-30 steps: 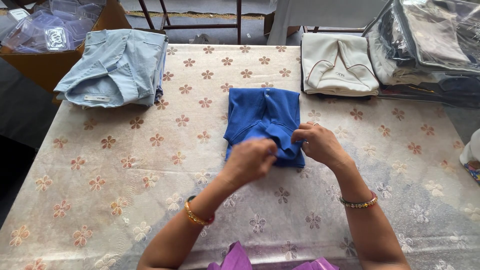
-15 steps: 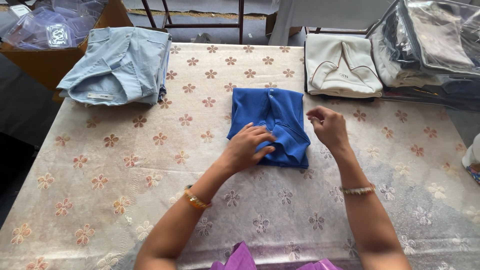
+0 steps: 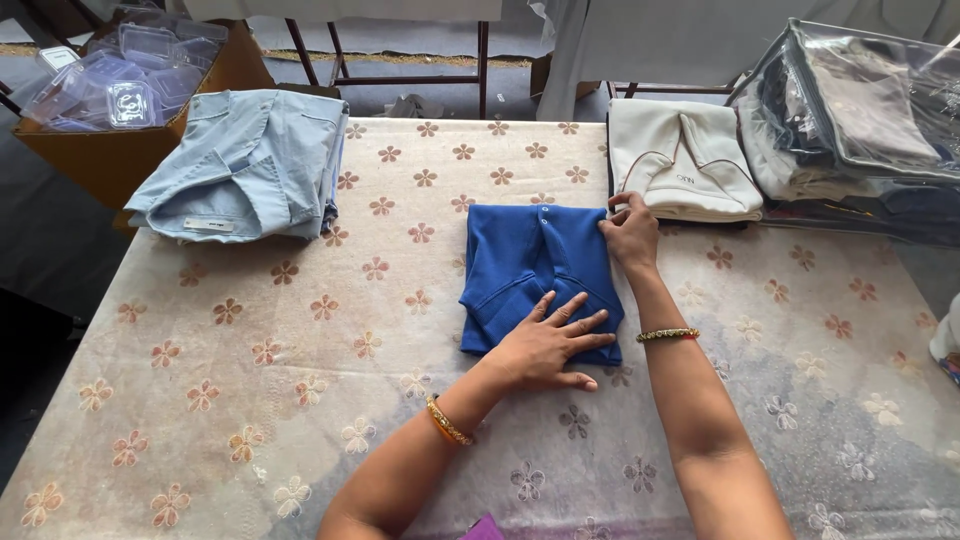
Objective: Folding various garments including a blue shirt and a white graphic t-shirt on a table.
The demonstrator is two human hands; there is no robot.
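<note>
The folded blue cotton polo shirt (image 3: 535,270) lies mid-tabletop (image 3: 300,400) on a floral cloth. The left hand (image 3: 550,345) rests flat, fingers spread, on its near edge, grasping nothing. The right hand (image 3: 630,230) pinches its far right corner, beside a folded cream garment (image 3: 685,160).

clear bag (image 3: 860,110) cropped, shirt corner under left hand (image 3: 548,345)

royal-blue shirt (image 3: 535,265); pale-blue shirt (image 3: 250,165), cream shirt (image 3: 680,165); beige floral tablecloth (image 3: 300,330)
</note>
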